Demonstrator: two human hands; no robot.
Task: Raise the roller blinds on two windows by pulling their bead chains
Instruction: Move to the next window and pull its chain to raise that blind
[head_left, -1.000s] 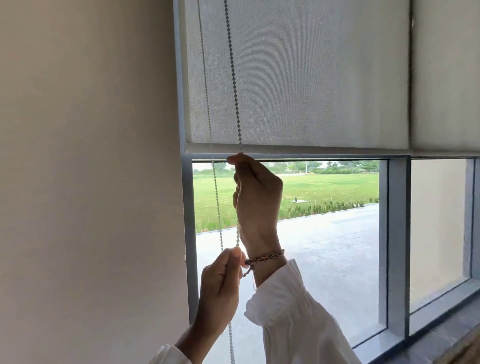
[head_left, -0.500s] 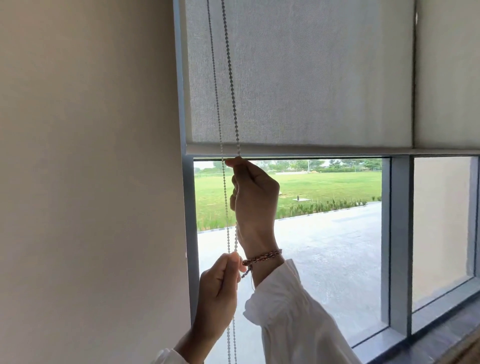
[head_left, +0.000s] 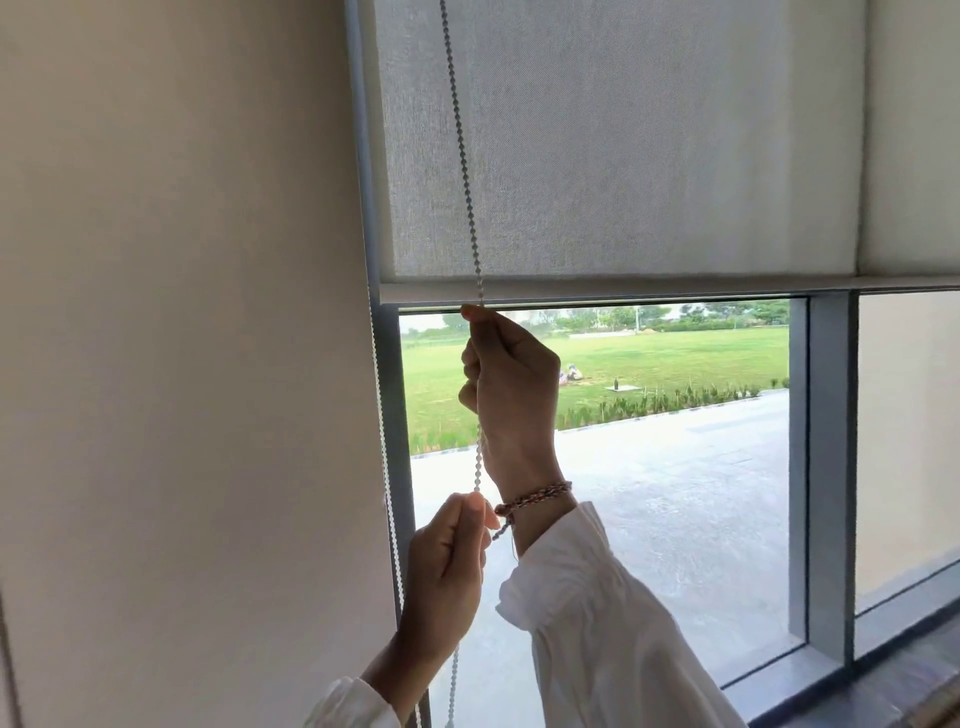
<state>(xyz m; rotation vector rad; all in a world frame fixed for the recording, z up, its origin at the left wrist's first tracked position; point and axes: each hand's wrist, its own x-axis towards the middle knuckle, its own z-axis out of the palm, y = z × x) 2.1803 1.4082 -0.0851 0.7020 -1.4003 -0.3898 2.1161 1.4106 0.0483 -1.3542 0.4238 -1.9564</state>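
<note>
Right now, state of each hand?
Left hand: closed, grip on the bead chain low, near the other wrist.
Right hand: closed, grip on the same chain, just under the blind's bottom bar.

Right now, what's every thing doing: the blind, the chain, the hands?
Blind: partly up, bottom bar above the right hand.
Right blind: lowered to about the same height.
Chain: front strand taut, gripped by both hands.
Right hand: shut on the chain, higher.
Left hand: shut on the chain, lower.
</note>
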